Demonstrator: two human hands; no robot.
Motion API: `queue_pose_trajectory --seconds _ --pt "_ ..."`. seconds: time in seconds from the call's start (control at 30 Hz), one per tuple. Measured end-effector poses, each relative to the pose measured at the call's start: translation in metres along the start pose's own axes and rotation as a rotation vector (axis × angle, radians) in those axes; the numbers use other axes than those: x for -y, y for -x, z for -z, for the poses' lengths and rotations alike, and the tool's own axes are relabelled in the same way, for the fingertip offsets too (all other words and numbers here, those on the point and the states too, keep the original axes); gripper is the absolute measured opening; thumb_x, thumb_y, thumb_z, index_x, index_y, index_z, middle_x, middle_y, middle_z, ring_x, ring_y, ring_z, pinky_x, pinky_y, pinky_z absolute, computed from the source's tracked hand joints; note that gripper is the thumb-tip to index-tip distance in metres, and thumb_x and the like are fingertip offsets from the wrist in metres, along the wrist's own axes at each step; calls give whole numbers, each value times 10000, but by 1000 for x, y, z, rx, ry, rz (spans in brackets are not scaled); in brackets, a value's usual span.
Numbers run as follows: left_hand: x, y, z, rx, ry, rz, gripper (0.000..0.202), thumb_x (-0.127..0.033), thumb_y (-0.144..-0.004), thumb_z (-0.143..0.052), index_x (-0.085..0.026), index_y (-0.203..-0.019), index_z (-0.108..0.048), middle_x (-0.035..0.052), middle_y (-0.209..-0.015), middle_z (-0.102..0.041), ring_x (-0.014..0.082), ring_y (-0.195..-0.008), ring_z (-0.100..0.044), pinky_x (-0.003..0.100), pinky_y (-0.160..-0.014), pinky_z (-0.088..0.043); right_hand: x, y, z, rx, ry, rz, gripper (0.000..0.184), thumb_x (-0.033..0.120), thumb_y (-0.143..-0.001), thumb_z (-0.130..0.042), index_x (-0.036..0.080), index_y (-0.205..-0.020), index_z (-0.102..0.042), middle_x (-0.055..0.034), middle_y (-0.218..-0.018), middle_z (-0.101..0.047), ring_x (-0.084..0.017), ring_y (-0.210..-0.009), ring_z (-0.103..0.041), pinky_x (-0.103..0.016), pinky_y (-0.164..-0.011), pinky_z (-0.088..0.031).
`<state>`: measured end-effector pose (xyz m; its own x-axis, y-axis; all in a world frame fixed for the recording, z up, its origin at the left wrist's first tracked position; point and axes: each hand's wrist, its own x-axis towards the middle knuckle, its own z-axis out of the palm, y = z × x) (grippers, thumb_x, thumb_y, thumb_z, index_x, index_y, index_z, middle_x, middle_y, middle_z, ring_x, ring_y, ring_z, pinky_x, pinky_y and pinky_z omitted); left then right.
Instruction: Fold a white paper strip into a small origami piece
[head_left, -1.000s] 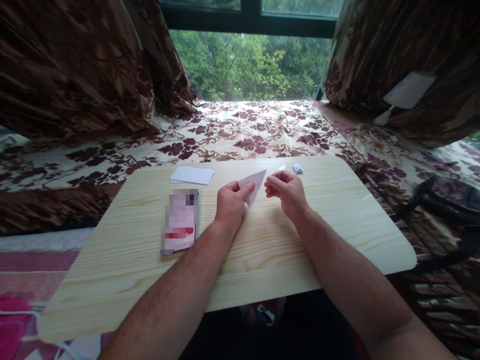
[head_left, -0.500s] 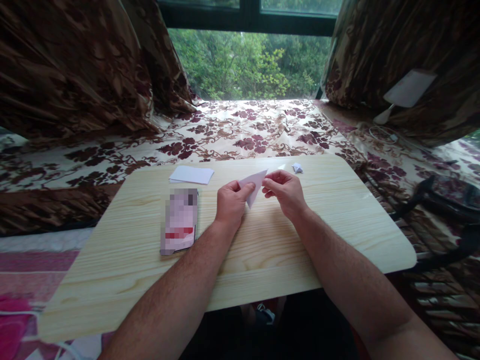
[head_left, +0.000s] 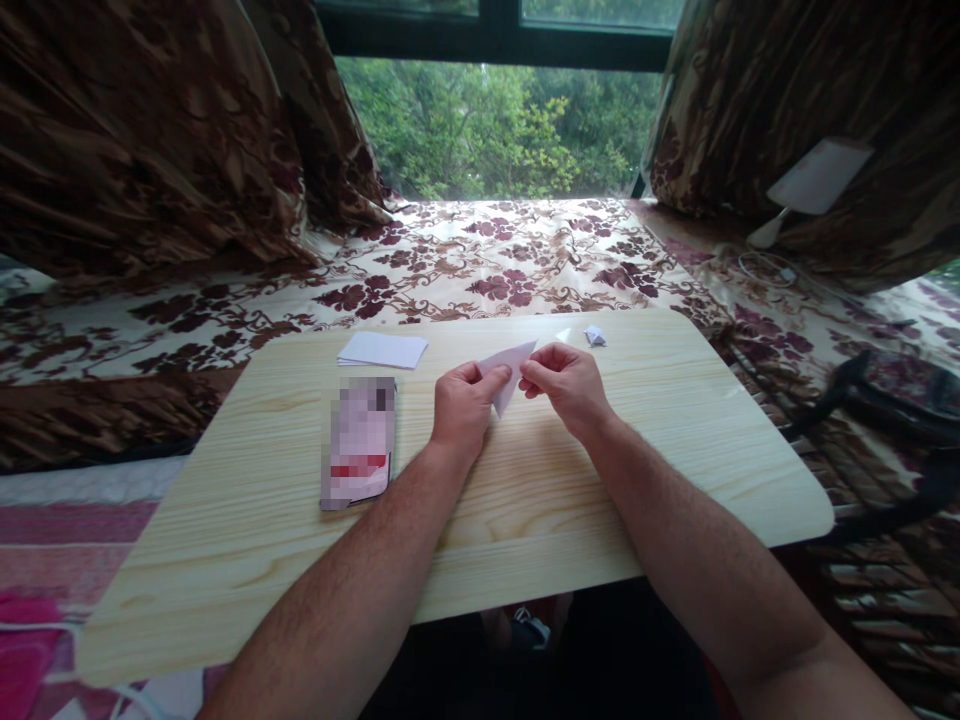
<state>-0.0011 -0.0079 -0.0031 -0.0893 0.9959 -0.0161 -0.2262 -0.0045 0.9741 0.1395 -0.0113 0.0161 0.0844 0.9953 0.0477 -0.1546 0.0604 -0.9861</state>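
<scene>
A piece of white paper (head_left: 510,360), folded into a triangle with one corner pointing down, is held just above the table. My left hand (head_left: 465,398) pinches its left part, the thumb lying across the front. At its right edge my right hand (head_left: 566,385) has thumb and forefinger pressed together on the paper. The fingertips cover part of that edge, so the exact hold there is partly hidden. Behind my right hand lies a small folded paper piece (head_left: 595,336).
A stack of white paper (head_left: 382,349) lies at the table's back left. Nearer stands a flat, pink-toned item, blurred out (head_left: 358,440), by my left forearm. The pale wooden table (head_left: 247,520) has rounded corners. A white lamp (head_left: 817,178) stands at the back right.
My right hand has shifted slightly left and down along the paper's right edge. My left hand and the paper have hardly moved.
</scene>
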Motion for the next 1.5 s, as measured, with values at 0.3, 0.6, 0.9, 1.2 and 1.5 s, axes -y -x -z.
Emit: queue_pose_trajectory --seconds 0.3,0.6,0.9,1.2,1.5 --pt "0 0 -1 -4 23 6 383 -406 -620 -848 -103 -839 -764 51 -748 -718 134 -632 -589 256 -611 -437 -2 -2 0 9 -21 24 248 333 -672 -812 172 -679 -623 6 -568 -674 -130 -511 -632 -255 -535 -536" --pt "0 0 0 26 -2 -24 369 -398 -650 -828 -98 -854 -761 48 -749 -721 130 -627 -578 255 -614 -442 -3 -1 -1 -4 -36 34 270 325 -675 -815 182 -711 -589 25 -570 -649 -127 -510 -622 -254 -525 -526" --pt "-4 4 -1 108 -18 -24 327 -384 -680 -813 -107 -846 -754 43 -744 -708 137 -655 -582 250 -608 -434 -7 -2 1 93 -117 -35 293 395 -687 -822 167 -725 -643 21 -643 -624 -96 -576 -559 -240 -568 -502" --pt "-5 6 -2 122 -52 -24 269 -340 -689 -803 -120 -834 -754 28 -746 -707 123 -638 -561 238 -598 -413 -8 -4 1 -2 -197 20 242 317 -680 -805 183 -623 -611 34 -600 -590 -93 -542 -518 -246 -544 -470" --pt "-1 4 -1 138 -50 -26 266 -340 -702 -793 -128 -861 -773 29 -763 -725 130 -644 -580 243 -613 -414 -9 -6 1 -67 -223 60 170 301 -689 -795 186 -674 -671 38 -599 -596 -91 -525 -518 -236 -515 -459"
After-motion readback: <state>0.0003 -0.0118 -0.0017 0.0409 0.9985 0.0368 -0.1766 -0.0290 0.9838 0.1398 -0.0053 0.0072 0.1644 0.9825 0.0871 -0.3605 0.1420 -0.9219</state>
